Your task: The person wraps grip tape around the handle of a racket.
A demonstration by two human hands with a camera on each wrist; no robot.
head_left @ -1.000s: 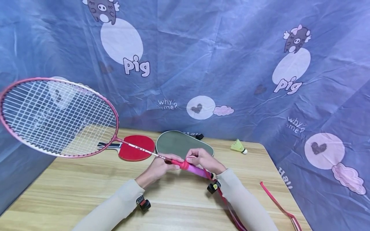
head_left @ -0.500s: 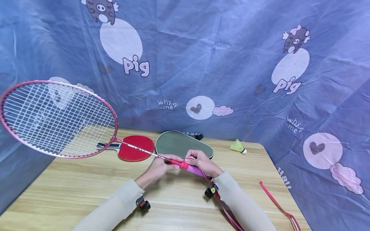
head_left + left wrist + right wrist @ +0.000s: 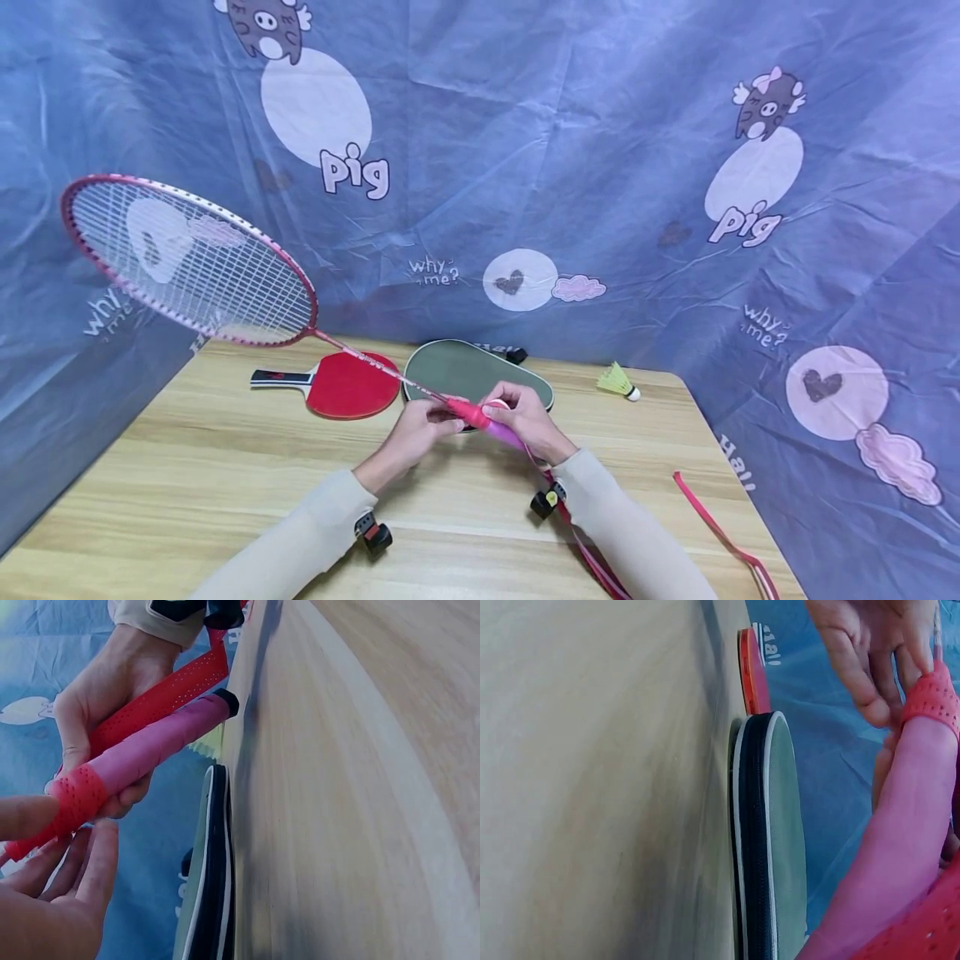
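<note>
A badminton racket [image 3: 350,353] is held above the table, its strung head [image 3: 195,258] up at the left. Red perforated overgrip tape [image 3: 75,796] wraps the top of its pink handle [image 3: 154,746], and the loose length [image 3: 169,694] trails past the right wrist. My left hand [image 3: 412,429] holds the racket where the shaft meets the wrapped part, thumb on one side and fingers on the other. With the thumb of my right hand [image 3: 527,417], the tape is pinched at the handle, the other fingers passing beneath. The right fingertips are partly hidden in the head view.
A red table tennis bat [image 3: 352,385] and a green zip case [image 3: 476,371] lie behind the hands. A yellow shuttlecock [image 3: 617,380] is at the back right. Another red strip [image 3: 716,525] lies along the right table edge. A blue printed cloth [image 3: 480,167] hangs behind.
The racket has turned about its length, so its head looks narrower, and the head has moved up and right. Both hands stay at the handle, the left fingers shifting slightly.
</note>
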